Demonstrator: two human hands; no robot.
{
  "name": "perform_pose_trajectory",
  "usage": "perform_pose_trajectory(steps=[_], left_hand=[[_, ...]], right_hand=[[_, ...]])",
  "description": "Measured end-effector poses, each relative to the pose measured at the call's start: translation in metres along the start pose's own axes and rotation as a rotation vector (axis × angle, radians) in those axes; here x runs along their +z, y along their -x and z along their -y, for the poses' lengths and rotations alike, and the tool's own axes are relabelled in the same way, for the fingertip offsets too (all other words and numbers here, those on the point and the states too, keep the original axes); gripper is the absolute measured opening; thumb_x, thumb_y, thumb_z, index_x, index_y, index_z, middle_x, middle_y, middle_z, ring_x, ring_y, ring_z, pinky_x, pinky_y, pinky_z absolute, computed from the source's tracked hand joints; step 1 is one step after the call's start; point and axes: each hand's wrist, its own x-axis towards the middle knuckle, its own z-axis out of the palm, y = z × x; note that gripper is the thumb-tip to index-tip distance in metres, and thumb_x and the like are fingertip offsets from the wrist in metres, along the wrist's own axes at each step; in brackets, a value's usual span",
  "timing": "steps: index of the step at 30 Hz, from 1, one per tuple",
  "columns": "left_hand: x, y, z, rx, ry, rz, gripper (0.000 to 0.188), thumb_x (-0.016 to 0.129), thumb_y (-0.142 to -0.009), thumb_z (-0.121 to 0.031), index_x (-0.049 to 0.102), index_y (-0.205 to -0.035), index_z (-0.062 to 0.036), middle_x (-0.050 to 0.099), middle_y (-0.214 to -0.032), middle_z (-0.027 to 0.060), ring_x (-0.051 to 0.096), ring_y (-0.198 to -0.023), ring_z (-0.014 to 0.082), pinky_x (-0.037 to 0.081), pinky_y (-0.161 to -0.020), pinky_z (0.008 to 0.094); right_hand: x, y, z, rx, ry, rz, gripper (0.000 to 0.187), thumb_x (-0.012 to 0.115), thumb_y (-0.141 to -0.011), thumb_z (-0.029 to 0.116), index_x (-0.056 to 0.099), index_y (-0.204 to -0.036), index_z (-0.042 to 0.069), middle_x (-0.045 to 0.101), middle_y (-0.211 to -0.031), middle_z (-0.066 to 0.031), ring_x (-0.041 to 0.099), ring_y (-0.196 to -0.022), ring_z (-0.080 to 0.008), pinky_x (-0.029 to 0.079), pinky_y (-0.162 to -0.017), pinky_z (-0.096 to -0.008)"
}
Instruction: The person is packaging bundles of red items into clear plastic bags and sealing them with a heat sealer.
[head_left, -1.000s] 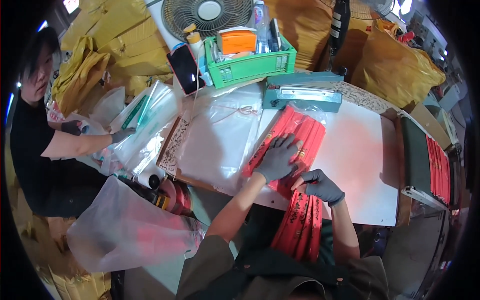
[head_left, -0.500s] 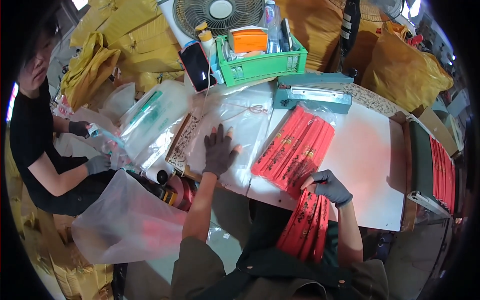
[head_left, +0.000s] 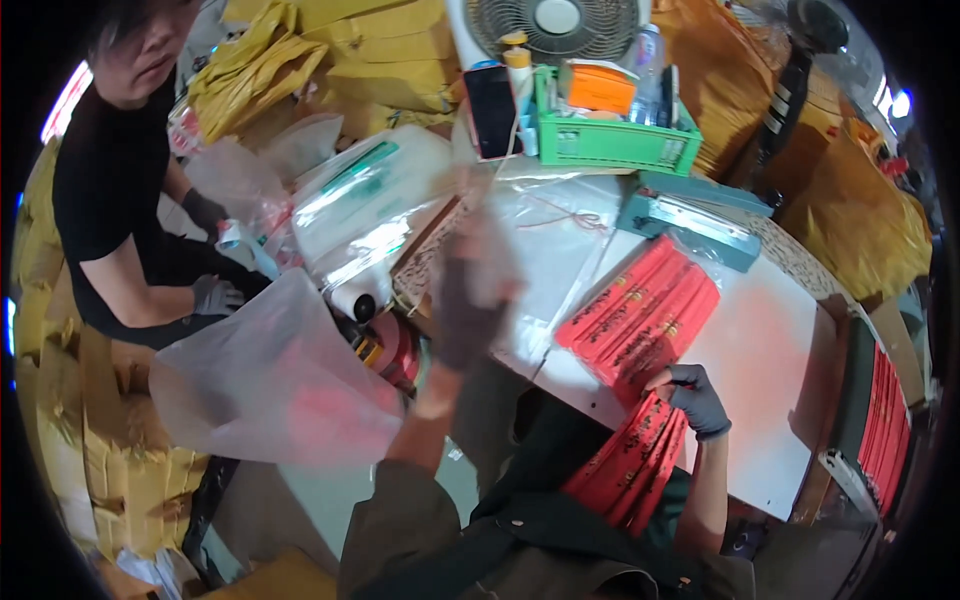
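My right hand (head_left: pixel 697 402), in a grey fingerless glove, is closed on the top end of a bundle of long red printed strips (head_left: pixel 630 460), which hangs over the table's front edge. Just beyond it, a clear bag packed with similar red strips (head_left: pixel 645 315) lies on the white table (head_left: pixel 755 370). My left hand (head_left: pixel 475 305), gloved alike, is raised over flat clear plastic bags (head_left: pixel 545 225) on the table's left part. Motion smears its fingers, so whether it holds anything is unclear. A teal bag sealer (head_left: pixel 695 222) stands behind the packed bag.
At the back are a green basket (head_left: pixel 620 148) of small items, a phone (head_left: pixel 491 115) and a fan (head_left: pixel 557 18). More red strips (head_left: pixel 884 430) stand at the right edge. To the left sits a person (head_left: pixel 125 240) with gloved hands, beside a large translucent bag (head_left: pixel 270 390).
My left hand has lifted off the clear bags and is moving fast. The right hand keeps its grip on the red strips. The whole view has shifted.
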Motion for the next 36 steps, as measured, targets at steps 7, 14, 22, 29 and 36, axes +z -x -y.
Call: perform_pose_trajectory(steps=[7,14,22,29,36], left_hand=[[-0.097,0.004,0.041,0.180,0.027,-0.640,0.043,0.048,-0.094,-0.029,0.044,-0.119,0.0060,0.052,-0.116,0.0174,0.048,-0.110,0.0283,0.033,-0.099,0.0370],[0.061,-0.019,0.012,0.534,-0.136,0.188,0.029,0.062,-0.080,-0.012,0.055,-0.107,-0.0028,0.057,-0.109,0.0168,0.053,-0.103,0.0351,0.041,-0.090,0.0429],[0.111,-0.015,0.090,0.556,-0.454,0.439,0.046,0.058,-0.087,-0.023,0.050,-0.124,0.0027,0.049,-0.130,0.0205,0.042,-0.124,0.0360,0.035,-0.101,0.0428],[0.121,-0.002,-0.066,0.418,0.190,0.513,0.039,0.061,-0.083,-0.010,0.052,-0.120,0.0007,0.055,-0.122,0.0161,0.052,-0.113,0.0296,0.039,-0.096,0.0366],[0.148,0.094,-0.223,0.700,0.684,1.544,0.067,0.065,-0.076,-0.009,0.037,-0.136,-0.0059,0.060,-0.108,0.0125,0.058,-0.081,0.0177,0.048,-0.075,0.0293]], right_hand=[[0.005,-0.010,0.000,-0.051,-0.033,0.038,0.018,0.062,-0.077,0.011,0.068,-0.088,-0.002,0.065,-0.079,-0.0065,0.058,-0.076,-0.0124,0.045,-0.072,-0.0256],[-0.007,-0.013,-0.018,-0.199,-0.009,0.075,0.024,0.060,-0.081,0.015,0.068,-0.098,-0.001,0.068,-0.090,-0.0098,0.060,-0.085,-0.0146,0.046,-0.079,-0.0277],[0.002,0.006,-0.002,-0.160,-0.131,0.018,0.023,0.063,-0.079,0.014,0.069,-0.095,0.000,0.068,-0.082,-0.0068,0.059,-0.079,-0.0109,0.046,-0.073,-0.0263],[0.001,0.000,-0.021,-0.210,-0.155,-0.030,0.022,0.062,-0.073,0.013,0.070,-0.089,0.001,0.066,-0.073,-0.0069,0.058,-0.072,-0.0106,0.046,-0.069,-0.0266],[-0.002,-0.008,-0.057,-0.332,-0.091,-0.042,0.027,0.058,-0.083,0.017,0.062,-0.107,0.005,0.061,-0.105,-0.0124,0.058,-0.095,-0.0168,0.046,-0.083,-0.0287]])
